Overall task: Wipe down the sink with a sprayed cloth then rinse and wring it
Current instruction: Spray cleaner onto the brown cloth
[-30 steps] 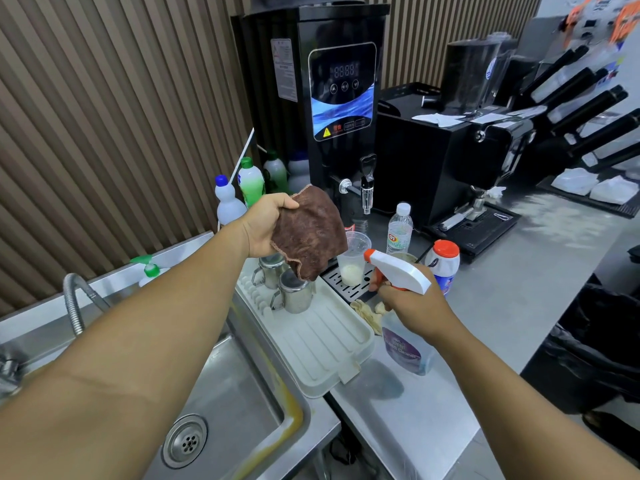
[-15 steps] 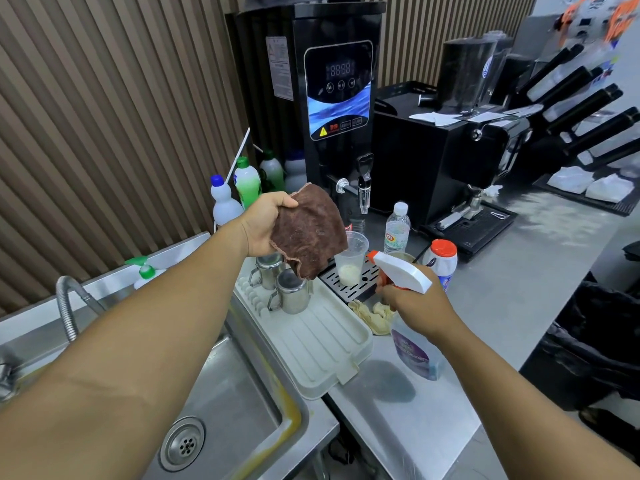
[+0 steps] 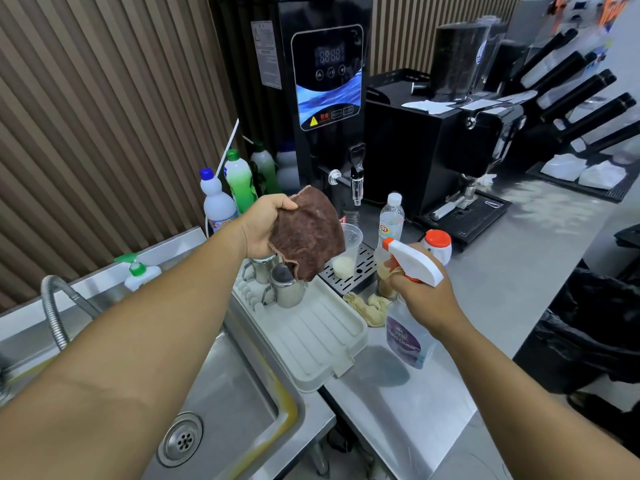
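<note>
Nothing moved | left fingers (image 3: 282, 203) grip cloth (image 3: 308, 233) | right fingers (image 3: 396, 281) grip spray bottle (image 3: 415, 261) | steel counter (image 3: 502, 271)

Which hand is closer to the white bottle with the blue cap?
Left. The left hand, holding the brown cloth, is just right of the blue-capped bottle; the right hand, gripping the spray bottle, is farther right, beyond the drying tray.
</note>
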Tool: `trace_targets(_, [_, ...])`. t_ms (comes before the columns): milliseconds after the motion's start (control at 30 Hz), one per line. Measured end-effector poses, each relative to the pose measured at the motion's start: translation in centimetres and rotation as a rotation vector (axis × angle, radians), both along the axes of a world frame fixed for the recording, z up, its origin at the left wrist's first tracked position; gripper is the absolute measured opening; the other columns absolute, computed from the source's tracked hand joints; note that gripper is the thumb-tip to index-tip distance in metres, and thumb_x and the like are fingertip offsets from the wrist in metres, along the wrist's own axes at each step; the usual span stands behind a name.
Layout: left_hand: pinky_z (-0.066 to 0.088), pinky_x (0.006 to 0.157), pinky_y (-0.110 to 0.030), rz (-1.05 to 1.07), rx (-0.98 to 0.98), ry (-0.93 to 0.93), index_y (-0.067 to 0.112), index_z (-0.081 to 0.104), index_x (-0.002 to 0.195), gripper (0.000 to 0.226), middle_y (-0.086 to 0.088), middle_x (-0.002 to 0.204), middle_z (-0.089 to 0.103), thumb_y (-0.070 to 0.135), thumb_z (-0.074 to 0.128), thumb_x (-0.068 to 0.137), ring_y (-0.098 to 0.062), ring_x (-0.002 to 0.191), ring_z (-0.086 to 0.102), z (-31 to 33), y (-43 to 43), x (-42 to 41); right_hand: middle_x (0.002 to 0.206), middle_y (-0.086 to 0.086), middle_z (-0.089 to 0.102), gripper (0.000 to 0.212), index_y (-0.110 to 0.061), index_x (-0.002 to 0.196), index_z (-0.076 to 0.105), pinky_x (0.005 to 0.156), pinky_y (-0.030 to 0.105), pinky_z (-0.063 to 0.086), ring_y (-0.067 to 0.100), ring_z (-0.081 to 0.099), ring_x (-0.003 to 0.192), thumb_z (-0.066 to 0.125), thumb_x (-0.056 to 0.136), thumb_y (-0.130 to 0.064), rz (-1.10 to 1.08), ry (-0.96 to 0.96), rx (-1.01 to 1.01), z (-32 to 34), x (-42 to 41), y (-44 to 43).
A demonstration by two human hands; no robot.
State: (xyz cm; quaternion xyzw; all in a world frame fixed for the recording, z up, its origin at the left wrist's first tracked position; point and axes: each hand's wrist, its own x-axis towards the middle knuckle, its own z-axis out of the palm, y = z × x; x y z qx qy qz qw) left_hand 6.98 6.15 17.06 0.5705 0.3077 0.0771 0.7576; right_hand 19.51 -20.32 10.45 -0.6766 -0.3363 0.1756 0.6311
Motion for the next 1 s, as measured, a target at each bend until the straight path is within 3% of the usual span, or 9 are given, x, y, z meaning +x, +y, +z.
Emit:
trace_targets(167, [0.051, 0.083, -0.039, -0.002, -0.018, 0.017, 0.014, 0.062, 0.106, 0.029, -0.012, 0.098, 0.069, 0.027, 0.041, 0.09, -0.03, 0.085, 0.067, -1.7, -0.1, 0.4, 0.071, -0.027, 0.063, 0.048, -0.04, 0.095, 0.06, 0.06, 0.011, 0.046, -0.006, 0.058, 0.068, 0.064, 0.082, 0.006, -0.063, 0.039, -0.036, -1.6, 0.8, -0.8])
trace_targets(233, [0.05, 0.085, -0.039, -0.009, -0.033, 0.027, 0.011, 0.064, 0.103, 0.031, -0.012, 0.097, 0.071, 0.027, 0.041, 0.09, -0.029, 0.083, 0.068, -2.3, -0.4, 0.6, 0.071, -0.024, 0.064, 0.045, -0.041, 0.096, 0.06, 0.06, 0.01, 0.046, -0.008, 0.059, 0.067, 0.065, 0.08, 0.001, -0.075, 0.048, -0.021, -1.8, 0.9, -0.9])
trace_targets(333, [0.048, 0.093, -0.042, -0.014, -0.052, 0.039, 0.009, 0.064, 0.108, 0.034, -0.014, 0.101, 0.071, 0.027, 0.041, 0.09, -0.031, 0.089, 0.067, -3.3, -0.8, 0.9, 0.08, -0.015, 0.061, 0.052, -0.041, 0.094, 0.058, 0.059, 0.008, 0.046, -0.01, 0.059, 0.068, 0.063, 0.084, 0.01, -0.09, 0.05, -0.008, -2.2, 0.9, -0.6])
trace_targets(400, [0.047, 0.097, -0.044, -0.018, -0.062, 0.042, 0.009, 0.061, 0.114, 0.035, -0.015, 0.106, 0.068, 0.027, 0.043, 0.089, -0.032, 0.093, 0.065, -3.8, -0.9, 0.9, 0.082, -0.013, 0.061, 0.052, -0.042, 0.093, 0.059, 0.064, 0.013, 0.049, -0.002, 0.061, 0.075, 0.063, 0.085, 0.009, -0.104, 0.049, -0.03, -2.9, 1.0, -0.5])
trace_targets(467, [0.046, 0.1, -0.046, -0.014, -0.07, 0.045, 0.01, 0.061, 0.115, 0.036, -0.015, 0.108, 0.067, 0.027, 0.045, 0.088, -0.032, 0.095, 0.065, -4.3, -1.0, 0.8, 0.082, -0.009, 0.062, 0.046, -0.042, 0.09, 0.062, 0.069, 0.029, 0.055, 0.01, 0.061, 0.079, 0.067, 0.084, 0.003, -0.104, 0.056, -0.065, -3.7, 1.0, -0.4])
trace_targets(533, [0.048, 0.096, -0.044, -0.01, -0.075, 0.05, 0.009, 0.063, 0.11, 0.034, -0.015, 0.103, 0.069, 0.027, 0.044, 0.088, -0.031, 0.092, 0.065, -4.5, -1.2, 0.7, 0.086, -0.006, 0.066, 0.043, -0.044, 0.087, 0.065, 0.076, 0.038, 0.058, 0.013, 0.063, 0.082, 0.072, 0.083, -0.002, -0.1, 0.081, -0.086, -4.4, 1.0, -0.3])
trace_targets(800, [0.048, 0.09, -0.04, 0.004, -0.082, 0.059, 0.011, 0.061, 0.111, 0.033, -0.012, 0.098, 0.07, 0.026, 0.042, 0.089, -0.03, 0.089, 0.066, -4.9, -1.4, 0.4, 0.097, -0.006, 0.064, 0.042, -0.045, 0.096, 0.055, 0.075, 0.027, 0.055, 0.018, 0.062, 0.098, 0.077, 0.082, -0.012, -0.109, 0.082, -0.151, -5.6, 1.8, -0.4])
trace_targets(900, [0.049, 0.085, -0.038, -0.005, -0.077, 0.066, 0.012, 0.062, 0.11, 0.032, -0.011, 0.097, 0.07, 0.027, 0.043, 0.088, -0.029, 0.085, 0.067, -5.1, -1.6, 0.2, 0.107, -0.002, 0.065, 0.047, -0.036, 0.116, 0.055, 0.082, 0.034, 0.057, 0.019, 0.061, 0.102, 0.081, 0.079, -0.023, -0.12, 0.12, -0.241, -6.2, 1.9, -0.8])
trace_targets(1000, [0.05, 0.08, -0.036, -0.006, -0.084, 0.076, 0.012, 0.065, 0.103, 0.03, -0.01, 0.093, 0.071, 0.028, 0.042, 0.091, -0.028, 0.08, 0.069, -5.3, -1.9, -0.2, 0.116, 0.0, 0.065, 0.067, -0.024, 0.133, 0.05, 0.089, 0.043, 0.058, 0.022, 0.063, 0.105, 0.083, 0.076, -0.036, -0.151, 0.095, -0.365, -6.6, 1.9, -1.2])
